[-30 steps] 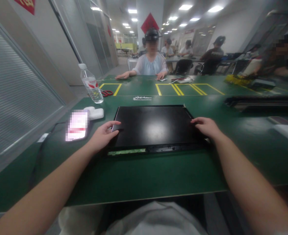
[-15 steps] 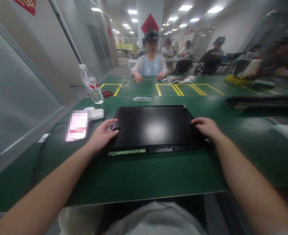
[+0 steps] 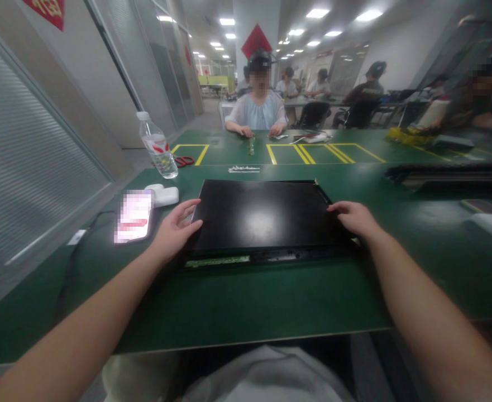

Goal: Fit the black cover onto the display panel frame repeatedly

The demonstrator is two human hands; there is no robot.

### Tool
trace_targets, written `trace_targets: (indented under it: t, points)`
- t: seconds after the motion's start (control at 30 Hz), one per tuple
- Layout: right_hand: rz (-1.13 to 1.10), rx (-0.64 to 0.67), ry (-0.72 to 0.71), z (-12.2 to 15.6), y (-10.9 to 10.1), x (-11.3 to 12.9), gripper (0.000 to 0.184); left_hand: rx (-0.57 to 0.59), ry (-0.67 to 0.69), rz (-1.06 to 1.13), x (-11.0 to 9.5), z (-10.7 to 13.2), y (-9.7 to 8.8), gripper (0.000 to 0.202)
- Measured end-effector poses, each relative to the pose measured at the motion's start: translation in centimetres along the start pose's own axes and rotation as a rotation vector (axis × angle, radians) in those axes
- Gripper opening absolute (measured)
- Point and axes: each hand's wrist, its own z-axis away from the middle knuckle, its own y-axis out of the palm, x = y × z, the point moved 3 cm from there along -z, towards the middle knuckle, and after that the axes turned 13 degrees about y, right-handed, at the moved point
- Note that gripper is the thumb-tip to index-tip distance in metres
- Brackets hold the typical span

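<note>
A flat black display panel [image 3: 237,218] lies over a shallow black frame [image 3: 287,255] on the green table. Along the near side of the frame shows a green circuit strip [image 3: 218,261]. My left hand [image 3: 180,226] grips the panel's left edge, thumb on top and fingers toward the far corner. At the right edge, my right hand [image 3: 357,220] pinches the panel with thumb and fingertips; part of these fingers is hidden. The frame's far right rim stays uncovered beside the panel.
Left of the panel are a lit phone [image 3: 134,216], a white case [image 3: 166,195], a water bottle [image 3: 158,146] and red-handled scissors [image 3: 184,161]. White strips [image 3: 244,169] lie beyond it. Opposite sits a person [image 3: 256,109], a small green strip [image 3: 251,146] by one hand. Long black parts [image 3: 455,176] lie right.
The panel's far left corner has shifted slightly up and away, covering more of the frame's far rim. Opposite, the person's hand has moved inward, and a green strip now shows beside it.
</note>
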Motion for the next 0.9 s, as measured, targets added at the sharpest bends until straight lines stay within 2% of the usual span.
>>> trace_targets:
  t: [0.23,0.4,0.67,0.9]
  points:
    - [-0.004,0.002,-0.001,0.1,0.0,0.1,0.047,0.037,0.054,-0.043,0.4,-0.2,-0.2,0.077]
    - [0.018,0.016,0.037,0.6,-0.2,0.6,0.051,0.072,0.112,-0.221,0.6,-0.3,-0.7,0.075]
    - [-0.096,0.053,0.017,-0.7,0.2,-0.8,0.052,0.167,0.109,-0.357,1.0,-0.4,-0.8,0.076]
    - [-0.172,0.08,0.059,-0.4,0.3,-0.8,0.054,0.204,0.118,-0.391,1.3,-0.5,-0.9,0.077]
